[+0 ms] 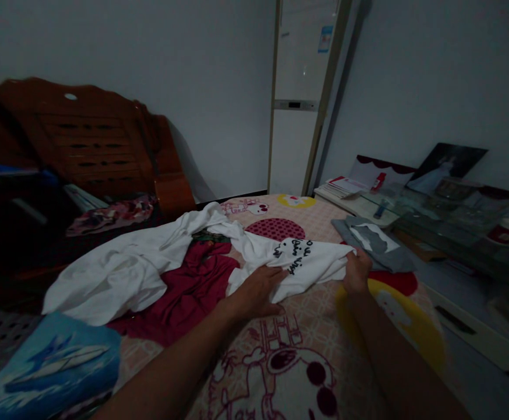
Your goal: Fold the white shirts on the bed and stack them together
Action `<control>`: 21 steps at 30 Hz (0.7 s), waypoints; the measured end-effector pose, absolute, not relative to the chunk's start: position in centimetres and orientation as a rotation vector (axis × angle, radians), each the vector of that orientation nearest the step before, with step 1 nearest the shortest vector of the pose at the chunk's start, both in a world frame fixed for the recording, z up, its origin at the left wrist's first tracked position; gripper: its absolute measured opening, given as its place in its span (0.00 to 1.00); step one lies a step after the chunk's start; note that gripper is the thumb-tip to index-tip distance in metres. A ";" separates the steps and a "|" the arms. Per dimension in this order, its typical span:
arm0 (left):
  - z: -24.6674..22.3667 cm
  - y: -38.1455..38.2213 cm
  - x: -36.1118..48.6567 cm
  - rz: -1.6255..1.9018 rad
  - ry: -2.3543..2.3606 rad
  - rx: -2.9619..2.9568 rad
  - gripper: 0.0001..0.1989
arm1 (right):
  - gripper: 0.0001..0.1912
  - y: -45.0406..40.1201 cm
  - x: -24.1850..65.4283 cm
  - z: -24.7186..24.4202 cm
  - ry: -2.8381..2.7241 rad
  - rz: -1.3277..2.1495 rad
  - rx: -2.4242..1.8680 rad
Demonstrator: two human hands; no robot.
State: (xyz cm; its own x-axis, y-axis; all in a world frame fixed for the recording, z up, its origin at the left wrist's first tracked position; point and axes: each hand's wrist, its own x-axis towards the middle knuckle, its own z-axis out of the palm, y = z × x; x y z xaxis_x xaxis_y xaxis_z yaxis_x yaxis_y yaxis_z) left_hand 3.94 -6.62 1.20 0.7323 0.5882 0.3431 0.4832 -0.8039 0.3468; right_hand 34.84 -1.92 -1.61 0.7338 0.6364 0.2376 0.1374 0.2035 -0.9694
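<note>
A white T-shirt (254,247) with black lettering is spread unevenly over the patterned cloth. My left hand (257,291) lies on its near edge, fingers stretched over the fabric and thumb apart. At the shirt's right end, my right hand (358,270) is closed on a corner, pulling the fabric into a point. Further left, more white cloth (118,268) lies rumpled, joined or overlapping with the shirt; I cannot tell which. Under it is a crumpled dark red garment (193,283). A folded grey garment (375,244) with a white print lies beyond my right hand.
The patterned cloth (241,379) covers the surface before me. A blue whale-print cloth (57,361) lies at lower left. A wooden bench (92,134) stands at left, a tall white cabinet-like unit (296,146) at the back. On the right is a glass-topped stand (451,219) holding several items.
</note>
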 end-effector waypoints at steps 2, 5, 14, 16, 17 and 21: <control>0.1 -6.4 4.0 0.733 0.857 2.713 0.33 | 0.16 -2.0 35.2 -1.6 -0.739 0.339 -1.354; -0.7 -6.2 4.0 0.838 0.940 2.697 0.23 | 0.17 -2.2 35.5 -1.4 -0.784 0.325 -1.353; 3.2 -5.5 3.6 0.925 1.128 2.120 0.12 | 0.19 -2.5 34.4 -0.2 -0.673 0.510 -1.259; 3.4 -4.5 3.2 1.099 1.122 1.831 0.15 | 0.19 -2.8 34.1 0.1 -0.693 0.576 -1.219; 3.4 -4.0 2.9 1.170 1.117 1.678 0.17 | 0.19 -2.9 33.9 0.3 -0.716 0.618 -1.209; 3.2 -2.3 1.8 1.315 1.195 1.252 0.22 | 0.19 -3.3 33.6 0.5 -0.862 0.729 -1.231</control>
State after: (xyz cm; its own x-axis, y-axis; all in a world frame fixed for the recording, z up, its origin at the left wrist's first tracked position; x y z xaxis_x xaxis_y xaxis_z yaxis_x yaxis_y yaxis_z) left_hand 1.80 -2.27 3.16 -0.0467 0.9946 0.0927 -0.0025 -0.0929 0.9957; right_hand 33.57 -3.33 0.55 0.4977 0.8525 0.1600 -0.0157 0.1932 -0.9810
